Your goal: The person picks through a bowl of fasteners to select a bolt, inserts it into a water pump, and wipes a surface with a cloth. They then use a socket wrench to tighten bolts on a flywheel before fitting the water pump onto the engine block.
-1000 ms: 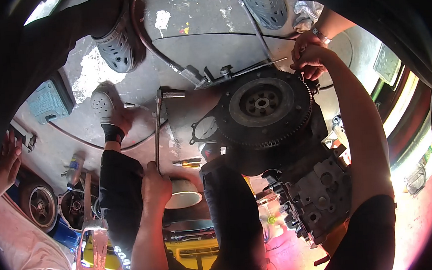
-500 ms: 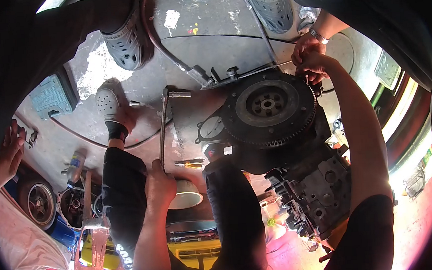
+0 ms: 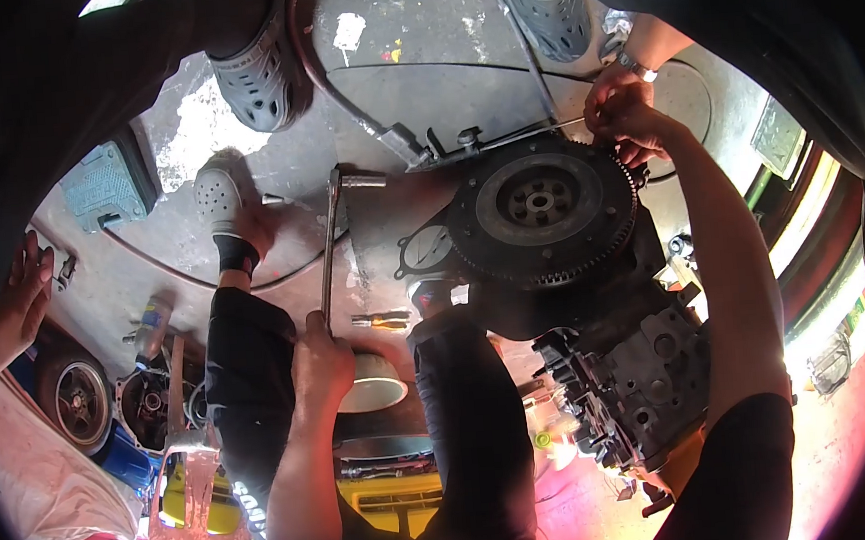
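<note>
My left hand [image 3: 322,363] is wrapped round the handle of a long socket wrench [image 3: 332,247], whose socket end points right above the floor. My right hand [image 3: 640,127] reaches to the upper right rim of a toothed flywheel [image 3: 538,207] mounted on an engine block [image 3: 645,365]. Its fingers look bent at the rim, and whatever they hold is hidden. Right against it is a co-worker's hand [image 3: 613,92] with a wristwatch. A thin metal rod [image 3: 553,127] runs from these hands leftward along the flywheel's top edge.
A screwdriver [image 3: 384,322] and a round pale bowl [image 3: 372,383] lie near my legs. Hoses [image 3: 330,92] cross the floor. A grey-blue case [image 3: 106,187] stands left. Another person's hand [image 3: 16,314] shows at the left edge, and clog-wearing feet [image 3: 257,82] stand ahead.
The view has shifted slightly. My left hand keeps its grip on the socket wrench, and my right hand stays at the flywheel rim beside the co-worker's hand.
</note>
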`<move>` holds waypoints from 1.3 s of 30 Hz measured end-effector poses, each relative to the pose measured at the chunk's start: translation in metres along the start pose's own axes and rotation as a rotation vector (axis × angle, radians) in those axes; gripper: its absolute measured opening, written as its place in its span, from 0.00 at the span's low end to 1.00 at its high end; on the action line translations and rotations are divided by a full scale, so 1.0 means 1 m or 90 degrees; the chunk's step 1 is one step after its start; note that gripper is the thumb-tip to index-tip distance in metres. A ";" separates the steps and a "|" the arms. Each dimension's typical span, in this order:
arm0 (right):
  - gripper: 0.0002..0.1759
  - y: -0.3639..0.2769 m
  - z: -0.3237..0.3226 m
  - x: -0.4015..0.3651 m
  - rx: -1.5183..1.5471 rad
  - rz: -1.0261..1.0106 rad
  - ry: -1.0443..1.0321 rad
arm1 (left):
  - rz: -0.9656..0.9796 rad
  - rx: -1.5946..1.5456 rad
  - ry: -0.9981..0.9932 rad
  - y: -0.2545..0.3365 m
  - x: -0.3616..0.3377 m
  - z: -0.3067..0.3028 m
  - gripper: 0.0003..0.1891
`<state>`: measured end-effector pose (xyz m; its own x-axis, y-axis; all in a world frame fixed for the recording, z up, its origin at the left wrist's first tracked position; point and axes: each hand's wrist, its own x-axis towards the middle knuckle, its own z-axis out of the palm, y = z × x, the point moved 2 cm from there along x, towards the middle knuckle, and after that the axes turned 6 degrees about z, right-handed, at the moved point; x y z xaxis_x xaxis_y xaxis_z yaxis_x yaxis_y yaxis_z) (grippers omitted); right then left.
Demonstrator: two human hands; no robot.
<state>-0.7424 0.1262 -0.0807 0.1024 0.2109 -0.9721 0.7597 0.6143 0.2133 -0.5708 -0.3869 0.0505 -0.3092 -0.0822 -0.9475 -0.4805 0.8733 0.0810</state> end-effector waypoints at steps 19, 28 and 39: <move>0.14 0.019 0.021 0.014 0.069 0.025 0.137 | 0.365 0.130 0.027 0.050 -0.050 -0.063 0.16; 0.23 -0.062 0.042 -0.035 -0.445 -0.139 0.493 | 0.379 0.131 -0.015 0.070 -0.048 -0.030 0.20; 0.27 -0.082 0.164 -0.026 -0.039 -0.115 0.102 | 0.506 0.212 0.042 0.029 0.011 -0.056 0.26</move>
<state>-0.7018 -0.0541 -0.0890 -0.1392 0.2086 -0.9680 0.7160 0.6965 0.0471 -0.6342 -0.3898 0.0593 -0.5038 0.5937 -0.6275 0.1610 0.7782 0.6071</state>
